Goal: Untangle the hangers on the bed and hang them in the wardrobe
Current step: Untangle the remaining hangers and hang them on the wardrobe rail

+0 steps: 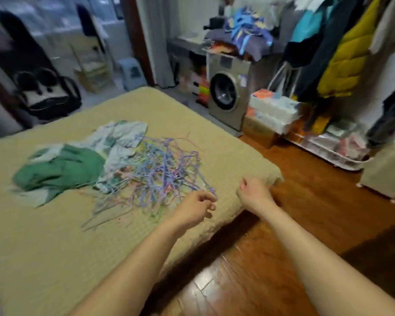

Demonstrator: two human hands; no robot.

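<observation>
A tangled heap of thin purple, blue and pink wire hangers lies on the tan bed, near its right corner. My left hand is at the heap's near right edge, fingers curled around the end of a purple hanger. My right hand hovers over the bed corner to the right of the heap, fingers loosely curled and holding nothing. The open wardrobe with hanging coats and jackets stands at the upper right.
Green and white crumpled clothes lie left of the heap. A washing machine stands past the bed. Boxes and a white tray sit on the wooden floor under the wardrobe. A black bag is at far left.
</observation>
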